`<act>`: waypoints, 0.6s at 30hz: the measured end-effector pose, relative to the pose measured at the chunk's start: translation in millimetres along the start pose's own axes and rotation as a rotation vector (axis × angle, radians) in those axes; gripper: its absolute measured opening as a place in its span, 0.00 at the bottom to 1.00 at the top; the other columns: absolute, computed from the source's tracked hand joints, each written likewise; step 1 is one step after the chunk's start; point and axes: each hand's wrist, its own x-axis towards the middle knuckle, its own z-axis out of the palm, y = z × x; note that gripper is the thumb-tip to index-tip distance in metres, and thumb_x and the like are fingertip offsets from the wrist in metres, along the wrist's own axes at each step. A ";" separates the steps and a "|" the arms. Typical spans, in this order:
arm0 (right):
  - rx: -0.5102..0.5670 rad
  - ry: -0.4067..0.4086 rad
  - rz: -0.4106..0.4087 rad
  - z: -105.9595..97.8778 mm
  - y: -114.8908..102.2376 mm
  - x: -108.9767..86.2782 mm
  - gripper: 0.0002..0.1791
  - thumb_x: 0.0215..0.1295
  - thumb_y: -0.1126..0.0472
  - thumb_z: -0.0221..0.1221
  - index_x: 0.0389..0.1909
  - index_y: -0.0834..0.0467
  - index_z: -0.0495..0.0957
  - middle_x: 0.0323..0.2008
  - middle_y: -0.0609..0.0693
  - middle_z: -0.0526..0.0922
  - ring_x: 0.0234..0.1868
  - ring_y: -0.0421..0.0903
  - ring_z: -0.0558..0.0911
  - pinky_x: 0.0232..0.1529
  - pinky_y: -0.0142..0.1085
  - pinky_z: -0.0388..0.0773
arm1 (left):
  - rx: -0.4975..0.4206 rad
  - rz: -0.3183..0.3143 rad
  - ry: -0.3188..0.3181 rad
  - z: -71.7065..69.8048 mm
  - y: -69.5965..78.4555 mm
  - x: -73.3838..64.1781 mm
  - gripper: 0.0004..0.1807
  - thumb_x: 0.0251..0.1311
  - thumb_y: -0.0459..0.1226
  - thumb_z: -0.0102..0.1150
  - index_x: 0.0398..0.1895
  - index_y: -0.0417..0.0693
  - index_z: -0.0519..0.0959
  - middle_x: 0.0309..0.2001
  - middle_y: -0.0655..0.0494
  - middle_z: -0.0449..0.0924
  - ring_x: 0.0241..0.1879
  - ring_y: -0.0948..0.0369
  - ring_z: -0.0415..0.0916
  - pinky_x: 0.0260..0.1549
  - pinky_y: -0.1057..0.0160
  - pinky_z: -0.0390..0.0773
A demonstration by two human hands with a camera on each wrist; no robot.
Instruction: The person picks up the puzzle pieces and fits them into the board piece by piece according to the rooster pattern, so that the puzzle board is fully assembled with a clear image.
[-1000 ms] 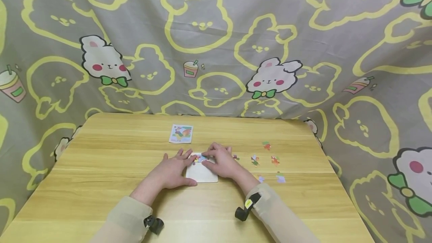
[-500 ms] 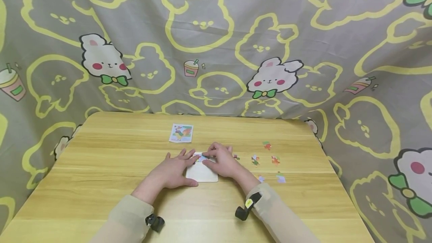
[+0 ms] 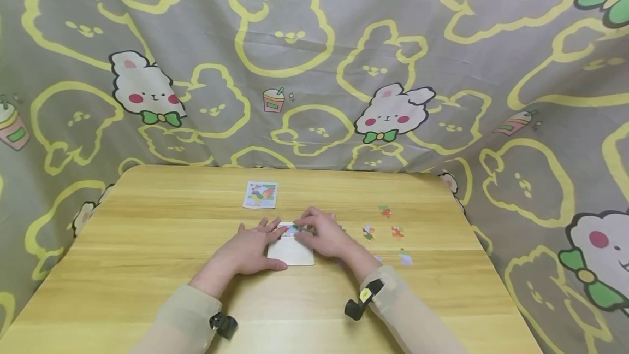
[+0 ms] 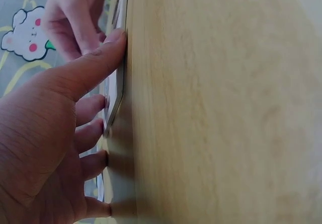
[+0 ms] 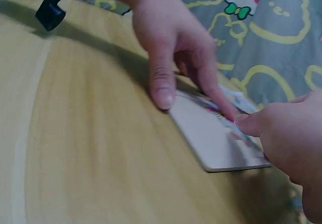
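A white square puzzle board (image 3: 291, 254) lies on the table, with a strip of colourful joined puzzle pieces (image 3: 290, 231) along its far edge. My left hand (image 3: 248, 250) rests at the board's left side, fingers spread. Its thumb (image 4: 95, 65) lies at the near edge, and its index fingertip touches the pieces. At the far right corner my right hand (image 3: 325, 235) pinches a small puzzle piece with thumb and curled fingers, against the board. That piece is mostly hidden by the fingers. In the right wrist view the right thumb (image 5: 254, 124) sits over the row of pieces.
Several loose puzzle pieces lie right of the board, among them a red-green one (image 3: 385, 211), an orange one (image 3: 397, 232) and a lilac one (image 3: 405, 259). A rooster picture card (image 3: 260, 195) lies behind the board. A patterned curtain (image 3: 304, 70) hangs behind the table.
The head view has shifted slightly. My right fingers have moved a little to the right over the board's far edge. My left hand stays in place on the board.
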 end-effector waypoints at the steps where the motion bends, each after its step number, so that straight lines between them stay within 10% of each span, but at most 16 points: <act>1: 0.023 -0.001 -0.005 -3.9 -0.3 -1.3 0.20 0.75 0.53 0.65 0.62 0.58 0.85 0.53 0.44 0.80 0.49 0.44 0.79 0.57 0.48 0.68 | -0.005 -0.005 -0.003 0.3 -0.3 0.1 0.54 0.58 0.69 0.68 0.83 0.59 0.64 0.84 0.56 0.52 0.81 0.42 0.49 0.68 0.20 0.48; 18: 0.122 0.102 0.072 -81.6 36.7 -47.9 0.17 0.74 0.59 0.67 0.57 0.65 0.85 0.56 0.49 0.81 0.59 0.52 0.79 0.64 0.54 0.76 | -0.051 0.007 0.007 1.9 -3.1 2.5 0.55 0.57 0.67 0.71 0.83 0.54 0.64 0.84 0.51 0.53 0.81 0.42 0.48 0.69 0.20 0.45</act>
